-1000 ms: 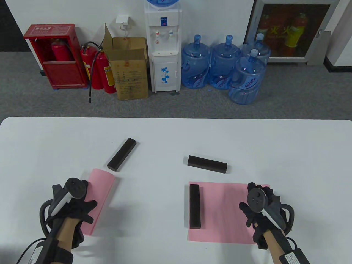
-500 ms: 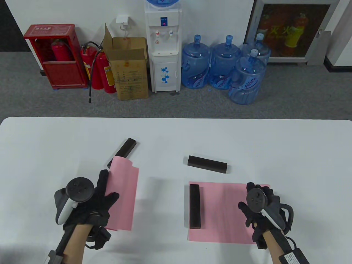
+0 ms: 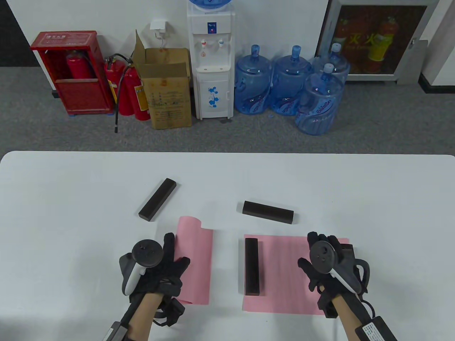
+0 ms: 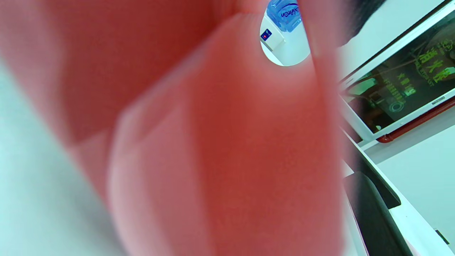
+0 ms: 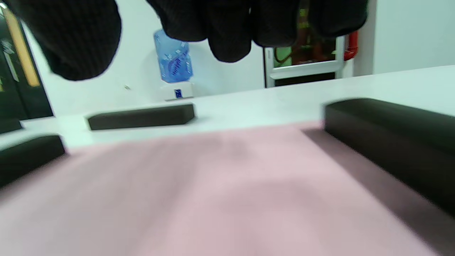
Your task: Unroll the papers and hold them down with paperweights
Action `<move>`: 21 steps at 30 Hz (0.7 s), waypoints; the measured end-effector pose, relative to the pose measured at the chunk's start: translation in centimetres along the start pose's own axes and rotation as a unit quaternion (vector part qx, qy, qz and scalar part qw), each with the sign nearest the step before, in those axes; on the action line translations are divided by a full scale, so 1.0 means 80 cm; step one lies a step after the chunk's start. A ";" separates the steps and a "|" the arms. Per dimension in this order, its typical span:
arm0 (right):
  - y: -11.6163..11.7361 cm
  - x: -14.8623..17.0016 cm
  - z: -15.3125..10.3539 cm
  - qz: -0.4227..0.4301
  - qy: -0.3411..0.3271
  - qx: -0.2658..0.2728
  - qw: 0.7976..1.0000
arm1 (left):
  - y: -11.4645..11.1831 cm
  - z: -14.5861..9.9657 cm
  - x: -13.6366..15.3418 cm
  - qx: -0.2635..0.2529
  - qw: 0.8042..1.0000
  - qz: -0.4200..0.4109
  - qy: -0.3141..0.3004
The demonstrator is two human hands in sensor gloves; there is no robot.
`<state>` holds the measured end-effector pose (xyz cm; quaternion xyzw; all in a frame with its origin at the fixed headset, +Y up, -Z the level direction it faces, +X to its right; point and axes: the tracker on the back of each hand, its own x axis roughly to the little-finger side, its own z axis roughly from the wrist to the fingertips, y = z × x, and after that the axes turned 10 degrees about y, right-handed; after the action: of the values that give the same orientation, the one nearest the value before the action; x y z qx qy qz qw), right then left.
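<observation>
Table view: two pink sheets in play. Right sheet [image 3: 291,273] lies flat on the table [image 3: 71,184], near-right, one dark paperweight [image 3: 251,266] across its left edge; its right edge has a second dark bar [image 5: 391,135] on it in the right wrist view (mostly hidden under the glove from above). Right hand [image 3: 325,264] rests there; whether its grip is on that bar or just hovering, I cannot tell: fingers [image 5: 227,32] hang curled above the sheet, no contact visible.

Left hand [image 3: 156,270] holds the second sheet [image 3: 195,263], still curled along its far and right edges, near-centre, just left of the weighted sheet. Left wrist view is filled with blurred pink, so paper sits right against the palm; fingers look spread over it, not a tight grip.

Step in hand, as I read it: unrolling sheet two. Next move likely calls for flattening it, pinning one edge, then fetching the two spare weights, the far-left [image 3: 157,199] and far-centre [image 3: 268,212] ones.
</observation>
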<state>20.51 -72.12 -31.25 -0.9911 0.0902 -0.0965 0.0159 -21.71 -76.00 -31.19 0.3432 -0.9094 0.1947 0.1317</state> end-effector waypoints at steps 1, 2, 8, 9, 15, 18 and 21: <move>-0.002 -0.012 -0.002 0.006 -0.013 0.000 1.000 | -0.001 0.000 0.000 0.000 1.000 0.002 0.000; -0.004 -0.026 -0.004 0.012 -0.030 -0.001 0.999 | -0.002 0.000 0.000 0.003 1.000 0.005 0.000; 0.009 -0.148 -0.021 -0.017 -0.121 -0.076 0.990 | -0.004 -0.001 0.001 0.008 1.000 -0.002 -0.001; 0.016 -0.172 -0.024 -0.026 -0.137 -0.089 0.986 | -0.005 -0.002 0.002 0.007 1.000 -0.007 0.000; 0.059 -0.259 -0.039 -0.096 -0.167 -0.143 0.971 | -0.009 -0.004 0.004 0.011 1.000 -0.008 -0.002; 0.086 -0.283 -0.040 -0.156 -0.167 -0.166 0.959 | -0.010 -0.008 0.000 0.001 1.000 0.016 -0.007; 0.102 -0.294 -0.033 -0.173 -0.159 -0.180 0.955 | -0.012 -0.009 0.000 -0.001 1.000 0.020 -0.002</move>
<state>-4.16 -75.93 -33.46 -0.9805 -0.0705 0.0784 -0.1657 -21.00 -76.31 -30.31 0.3251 -0.9166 0.1954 0.1263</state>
